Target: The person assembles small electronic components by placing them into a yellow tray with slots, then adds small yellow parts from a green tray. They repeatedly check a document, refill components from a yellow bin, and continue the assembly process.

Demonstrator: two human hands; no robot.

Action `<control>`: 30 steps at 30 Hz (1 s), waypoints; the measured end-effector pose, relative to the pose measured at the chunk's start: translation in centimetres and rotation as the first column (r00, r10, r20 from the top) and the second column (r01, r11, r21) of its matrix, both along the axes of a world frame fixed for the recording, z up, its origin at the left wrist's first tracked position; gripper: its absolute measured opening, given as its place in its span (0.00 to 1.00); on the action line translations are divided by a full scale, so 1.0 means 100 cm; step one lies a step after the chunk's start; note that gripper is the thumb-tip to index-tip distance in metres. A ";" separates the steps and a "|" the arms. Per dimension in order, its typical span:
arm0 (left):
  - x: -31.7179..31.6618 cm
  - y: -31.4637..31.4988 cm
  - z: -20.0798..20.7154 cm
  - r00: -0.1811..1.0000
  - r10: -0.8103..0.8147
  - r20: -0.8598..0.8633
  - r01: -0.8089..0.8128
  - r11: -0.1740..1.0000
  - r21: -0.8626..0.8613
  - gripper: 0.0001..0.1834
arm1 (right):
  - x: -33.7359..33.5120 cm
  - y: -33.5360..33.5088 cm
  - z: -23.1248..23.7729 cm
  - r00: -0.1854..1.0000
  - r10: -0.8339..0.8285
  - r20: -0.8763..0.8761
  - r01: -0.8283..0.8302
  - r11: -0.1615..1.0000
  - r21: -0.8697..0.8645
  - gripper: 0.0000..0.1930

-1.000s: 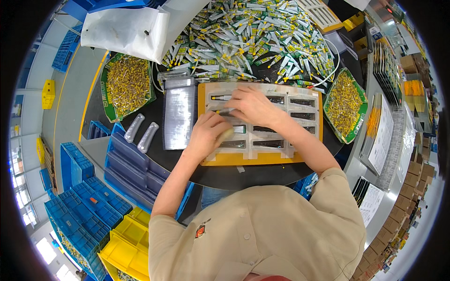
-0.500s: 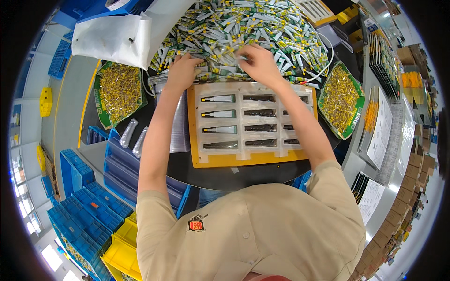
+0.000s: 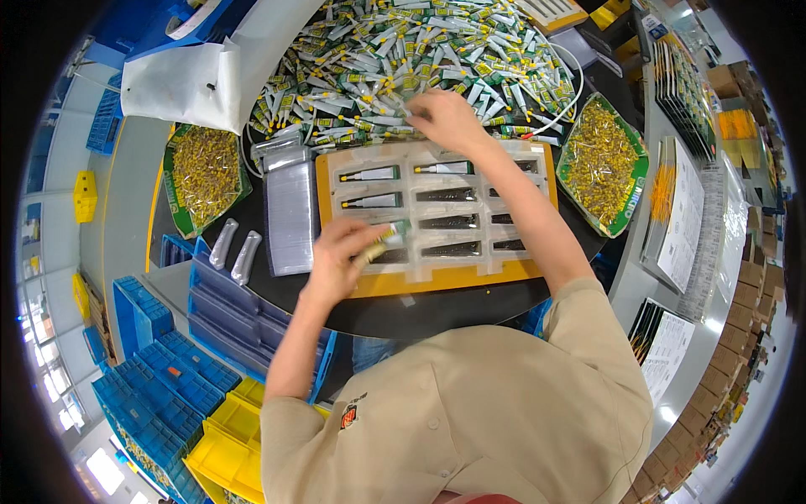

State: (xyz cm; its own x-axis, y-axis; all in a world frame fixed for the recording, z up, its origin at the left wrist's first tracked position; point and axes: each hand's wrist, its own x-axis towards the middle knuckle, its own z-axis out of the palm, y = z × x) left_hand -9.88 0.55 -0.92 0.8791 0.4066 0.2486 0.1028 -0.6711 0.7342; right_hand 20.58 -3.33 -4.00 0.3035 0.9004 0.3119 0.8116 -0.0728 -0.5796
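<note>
My left hand (image 3: 337,256) is closed on a small green-and-white tube with a yellow part (image 3: 384,242), held over the lower left pockets of a clear blister tray (image 3: 409,202). This tray lies on a yellow-orange board (image 3: 369,287). Two tubes show in the upper left pockets, and another tube (image 3: 445,168) lies in the top middle pocket. The pockets below it look bare and dark. At the near edge of a large heap of tubes (image 3: 395,50), the fingers of my right hand (image 3: 449,122) are bent together. What they pinch is hidden.
Green-edged trays of small yellow pieces stand left (image 3: 206,181) and right (image 3: 600,164). Stacked clear blisters (image 3: 290,214) lie beside the board. Blue crates (image 3: 168,370) and yellow bins (image 3: 222,454) stand at lower left. A white cable (image 3: 579,84) curves around the heap's right side.
My left hand has come back from the heap to the tray with a tube. A tube now lies in the top middle pocket. My right hand stays by the heap, shifted slightly left.
</note>
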 end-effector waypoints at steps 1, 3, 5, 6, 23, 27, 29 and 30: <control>-0.006 -0.011 -0.003 1.000 0.001 -0.015 -0.001 0.999 0.045 0.17 | -0.003 0.018 -0.004 0.994 -0.071 0.084 0.081 0.988 -0.130 0.09; -0.014 -0.025 -0.008 1.000 0.002 -0.028 0.002 0.991 0.132 0.18 | -0.010 0.046 -0.005 0.950 -0.159 0.269 0.240 0.922 -0.304 0.10; -0.019 -0.031 -0.010 0.999 0.023 -0.029 -0.016 0.978 0.210 0.20 | -0.011 0.054 0.002 0.974 -0.138 0.181 0.196 0.913 -0.359 0.11; -0.020 -0.032 -0.010 0.998 0.059 -0.014 -0.055 0.981 0.185 0.20 | -0.011 0.051 0.007 0.979 -0.145 0.143 0.189 0.907 -0.376 0.11; 0.064 -0.068 -0.018 0.981 -0.192 0.042 0.178 0.960 0.215 0.10 | -0.004 -0.103 0.011 0.964 0.162 0.210 -0.187 0.976 0.108 0.13; 0.096 -0.021 -0.017 0.998 -0.046 0.033 0.033 0.946 0.322 0.14 | 0.073 -0.059 0.003 0.894 0.074 0.441 0.028 0.975 -0.219 0.13; 0.125 0.029 -0.021 0.993 0.107 0.039 -0.113 0.878 0.466 0.21 | 0.093 -0.043 -0.001 0.864 0.218 0.454 -0.134 0.968 -0.211 0.06; 0.139 0.056 -0.025 0.988 0.151 0.030 -0.141 0.807 0.573 0.23 | 0.099 -0.037 0.000 0.834 0.276 0.477 -0.168 0.951 -0.258 0.05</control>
State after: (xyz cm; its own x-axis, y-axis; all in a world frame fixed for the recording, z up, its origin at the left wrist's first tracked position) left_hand 3.98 6.13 -3.44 0.8266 0.3196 0.4633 0.2421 -0.9450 0.2199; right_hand 30.46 -7.05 -4.03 -0.0616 0.9828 0.1742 0.9938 0.0766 -0.0806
